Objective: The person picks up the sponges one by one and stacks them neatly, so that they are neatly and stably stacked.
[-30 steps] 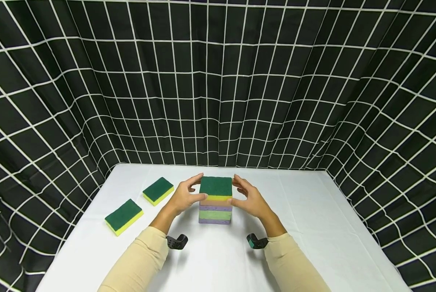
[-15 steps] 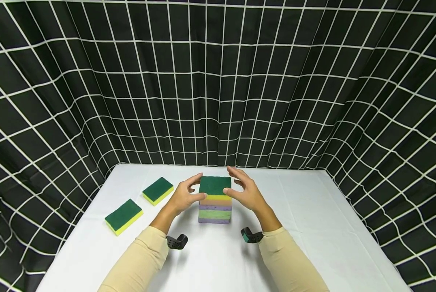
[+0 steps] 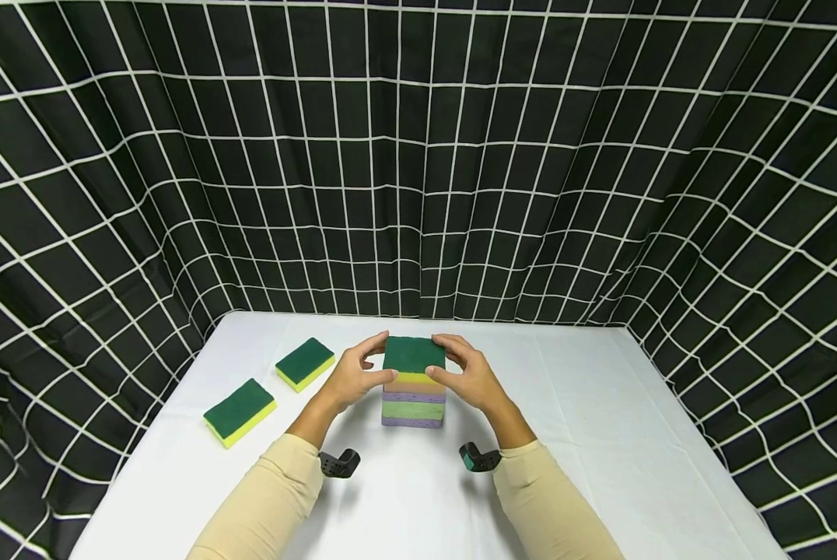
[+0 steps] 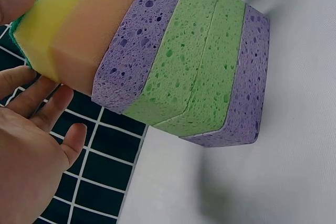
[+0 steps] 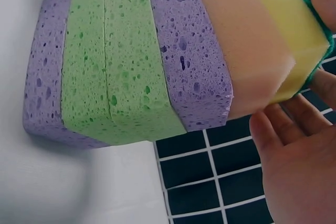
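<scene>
A stack of sponges stands upright on the white table, a purple sponge (image 3: 411,423) at its base. Above that come two green sponges (image 4: 194,61), another purple sponge (image 5: 189,51) and a peach sponge (image 4: 100,30). On top lies a yellow sponge with a dark green scouring face (image 3: 414,355). My left hand (image 3: 354,372) holds the top sponge's left end, thumb at the front corner and fingers toward the back. My right hand (image 3: 476,376) holds its right end the same way. In both wrist views, lower fingers rest along the peach and yellow sides.
Two more green-and-yellow scouring sponges lie flat to the left, a nearer one (image 3: 239,412) and a farther one (image 3: 305,363). A black curtain with a white grid (image 3: 418,194) surrounds the white table (image 3: 600,435) at the back and sides.
My right hand first shifted leftward with its fingers lifted and spread, then settled its fingers and thumb on the top sponge's right end. My left hand and the stack have stayed put.
</scene>
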The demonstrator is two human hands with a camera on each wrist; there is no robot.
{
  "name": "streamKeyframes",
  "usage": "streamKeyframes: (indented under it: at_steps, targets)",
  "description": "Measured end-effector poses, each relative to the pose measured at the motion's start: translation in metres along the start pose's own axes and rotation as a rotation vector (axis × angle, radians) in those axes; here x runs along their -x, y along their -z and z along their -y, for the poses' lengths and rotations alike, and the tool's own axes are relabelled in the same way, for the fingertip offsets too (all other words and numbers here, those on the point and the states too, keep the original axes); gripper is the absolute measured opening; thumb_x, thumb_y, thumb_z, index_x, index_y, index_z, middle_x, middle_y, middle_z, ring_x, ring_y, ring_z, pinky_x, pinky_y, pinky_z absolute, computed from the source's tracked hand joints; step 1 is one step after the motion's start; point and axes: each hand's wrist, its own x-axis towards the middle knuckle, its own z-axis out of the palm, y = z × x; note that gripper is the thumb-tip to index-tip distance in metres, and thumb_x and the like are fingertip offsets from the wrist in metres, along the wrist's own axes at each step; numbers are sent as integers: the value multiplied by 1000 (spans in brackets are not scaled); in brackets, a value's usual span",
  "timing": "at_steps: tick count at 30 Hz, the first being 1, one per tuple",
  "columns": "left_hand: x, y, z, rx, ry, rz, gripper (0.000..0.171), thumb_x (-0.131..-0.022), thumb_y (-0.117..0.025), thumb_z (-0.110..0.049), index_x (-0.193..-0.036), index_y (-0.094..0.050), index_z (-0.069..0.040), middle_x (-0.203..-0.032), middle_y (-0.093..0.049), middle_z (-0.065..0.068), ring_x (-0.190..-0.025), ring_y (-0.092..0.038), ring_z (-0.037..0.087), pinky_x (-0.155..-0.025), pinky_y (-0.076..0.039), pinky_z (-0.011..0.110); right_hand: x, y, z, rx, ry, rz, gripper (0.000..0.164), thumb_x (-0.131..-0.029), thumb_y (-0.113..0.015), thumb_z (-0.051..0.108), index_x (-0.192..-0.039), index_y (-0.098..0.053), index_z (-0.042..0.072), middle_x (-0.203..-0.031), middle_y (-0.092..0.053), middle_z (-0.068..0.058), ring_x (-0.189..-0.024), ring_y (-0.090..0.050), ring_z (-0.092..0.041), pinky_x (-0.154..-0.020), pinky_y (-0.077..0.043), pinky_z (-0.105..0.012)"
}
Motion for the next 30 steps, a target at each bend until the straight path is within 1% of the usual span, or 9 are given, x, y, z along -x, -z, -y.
streamKeyframes:
  at_steps: [3, 5, 8, 11, 13, 16, 20, 23, 30]
  targets:
    - [2, 2, -2, 5, -16, -17, 72, -82, -73, -8, -146, -39, -1, -141, -47, 18, -127, -42, 34, -100, -32, 55, 0, 1, -1, -8, 11, -4, 54, -88, -71, 7, -136, -49, -7, -137, -47, -22, -129, -43, -30, -105, -35, -40]
    - [5, 4, -6, 9, -30, -26, 71, -83, -72, -6, -145, -38, 1, -141, -46, 20, -127, -42, 37, -100, -32, 56, 0, 1, -2, -7, 16, -7, 54, -88, -71, 7, -135, -50, -7, -137, -47, -22, -129, -42, -30, -105, -35, -42]
    - [12, 8, -22, 0, -48, -38, 69, -84, -71, -3, -144, -38, 6, -140, -44, 25, -127, -40, 42, -99, -33, 57, 0, 1, -1, -5, 14, -7, 54, -88, -70, 7, -136, -49, -7, -137, -47, -21, -129, -42, -31, -105, -35, -44]
    - [21, 13, -43, -8, -85, -62, 67, -84, -69, 1, -142, -37, 11, -138, -44, 29, -126, -40, 46, -96, -34, 55, 1, 1, 0, -5, 2, -1, 54, -89, -70, 7, -137, -49, -6, -138, -47, -21, -129, -42, -31, -104, -35, -45]
    - [26, 17, -54, -14, -120, -94, 65, -84, -69, 3, -140, -38, 12, -136, -46, 30, -125, -41, 46, -94, -35, 53, 2, 1, 0, -5, -5, 1, 54, -89, -70, 8, -137, -48, -5, -138, -47, -20, -129, -42, -31, -104, -35, -47]
    - [32, 24, -64, -12, -179, -153, 63, -83, -68, 6, -139, -39, 13, -134, -47, 31, -123, -42, 47, -93, -35, 52, 2, 1, 1, -3, -12, 4, 55, -89, -70, 9, -138, -48, -4, -138, -47, -19, -129, -42, -31, -104, -35, -46]
    - [41, 35, -69, -21, -238, -233, 62, -83, -67, 7, -138, -39, 14, -133, -47, 32, -121, -43, 48, -93, -33, 59, 2, 1, 0, -11, -18, 11, 55, -89, -70, 9, -138, -48, -4, -138, -46, -19, -130, -41, -30, -106, -34, -43]
    - [48, 43, -69, -39, -258, -281, 63, -83, -68, 7, -139, -38, 13, -133, -47, 32, -121, -44, 47, -93, -32, 60, 2, 1, 0, -24, -23, 18, 55, -89, -69, 9, -139, -47, -4, -138, -46, -20, -130, -41, -31, -106, -33, -43]
    - [61, 58, -67, -11, -317, -386, 62, -80, -66, 14, -136, -39, 16, -130, -47, 36, -117, -44, 51, -90, -36, 37, 3, 2, -1, -34, -27, 13, 55, -90, -69, 8, -139, -47, -4, -139, -45, -21, -131, -40, -32, -106, -33, -43]
